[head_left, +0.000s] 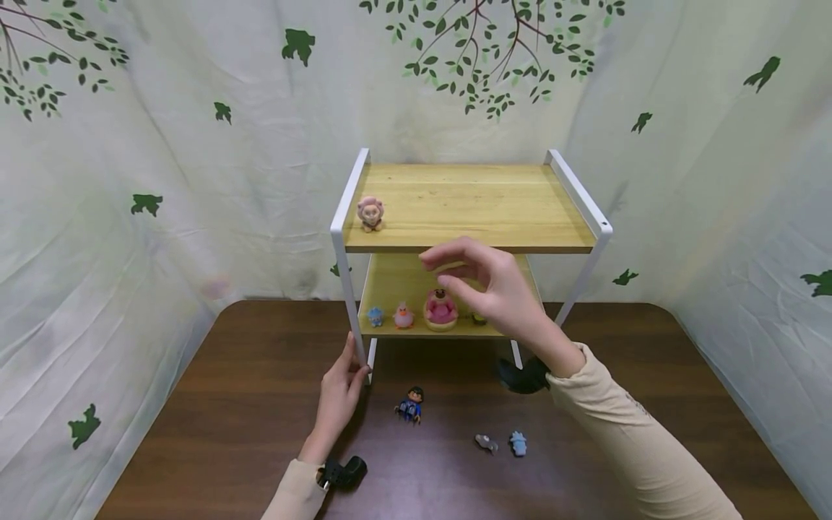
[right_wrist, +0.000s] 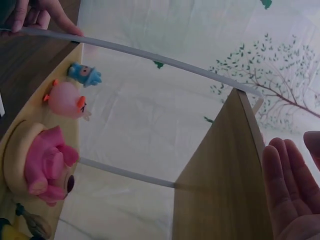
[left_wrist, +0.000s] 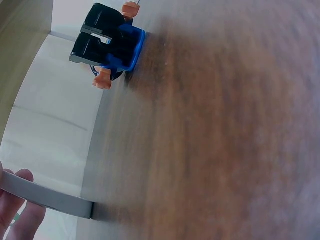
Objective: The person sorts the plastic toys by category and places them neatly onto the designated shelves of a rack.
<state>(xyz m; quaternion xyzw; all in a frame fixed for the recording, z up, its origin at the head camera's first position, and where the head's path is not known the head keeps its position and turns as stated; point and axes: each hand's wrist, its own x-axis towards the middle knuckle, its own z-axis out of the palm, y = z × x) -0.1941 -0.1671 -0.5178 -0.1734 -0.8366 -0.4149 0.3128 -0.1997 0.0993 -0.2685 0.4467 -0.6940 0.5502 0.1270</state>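
Two-tier shelf [head_left: 468,206], centre of frame. Left hand [head_left: 339,383], lower centre-left, gripping its left front leg. Right hand [head_left: 494,282] raised at the upper board's front edge, fingers loosely curved, thumb apart, holding nothing; can't tell if it touches. Pink-haired figurine [head_left: 370,215] at upper tier's left end. Lower tier, left to right: blue figure [head_left: 375,316], pink duck [head_left: 403,316], pink bear [head_left: 440,312]. Table [head_left: 247,404], bottom centre: blue-clad doll [head_left: 411,406], grey toy [head_left: 485,443], light-blue toy [head_left: 518,444].
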